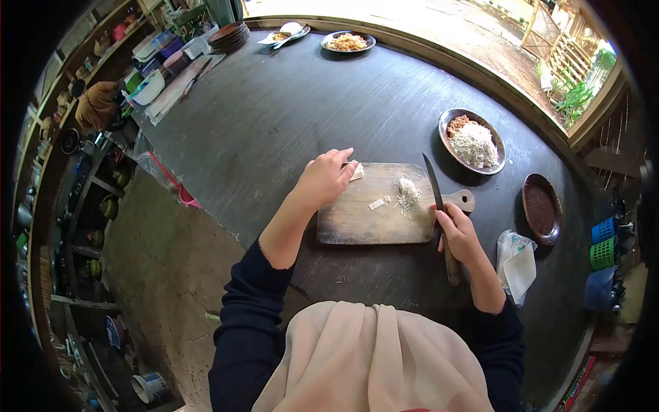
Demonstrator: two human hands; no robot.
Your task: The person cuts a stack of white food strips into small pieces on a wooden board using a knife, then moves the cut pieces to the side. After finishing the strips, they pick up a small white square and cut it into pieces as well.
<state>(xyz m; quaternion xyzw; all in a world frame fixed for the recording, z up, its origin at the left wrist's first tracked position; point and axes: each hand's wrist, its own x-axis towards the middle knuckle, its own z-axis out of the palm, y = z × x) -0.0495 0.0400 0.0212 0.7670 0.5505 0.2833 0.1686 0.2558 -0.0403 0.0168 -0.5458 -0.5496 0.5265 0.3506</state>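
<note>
A wooden cutting board with a round holed handle lies on the dark table before me. My left hand is at its far left corner, fingers bent around a small white block of food, partly hidden under them. My right hand grips a knife by its wooden handle; the blade points away from me, along the board's right edge. On the board lie a small heap of thin white strips and a flat white slice.
A brown plate with white shreds and orange-brown food stands far right of the board. Nearer are an oval brown dish and a plastic bag. Two plates of food sit at the back. Shelves line the left.
</note>
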